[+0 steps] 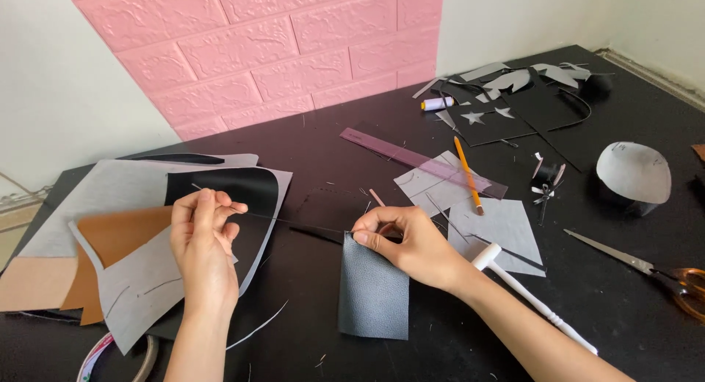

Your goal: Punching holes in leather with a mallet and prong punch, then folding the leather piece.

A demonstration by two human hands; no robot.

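My right hand (pixel 408 242) pinches the top edge of a dark grey leather piece (pixel 373 294) that lies flat on the black table (pixel 308 154). My left hand (pixel 201 239) is raised to its left, fingers closed on a thin needle (pixel 197 187) with a black thread (pixel 294 221) stretched taut from it to the leather's top edge. Under the left hand lie stacked sheets of grey, black and tan leather (pixel 125 235).
A purple ruler (pixel 411 159), an orange pencil (pixel 467 173), grey paper patterns (pixel 493 224), a white-handled tool (pixel 529 294), scissors (pixel 646 270), a thread spool (pixel 438 103), a curved grey form (pixel 633 171) and a measuring tape (pixel 99 353) are scattered about. A pink brick wall stands behind.
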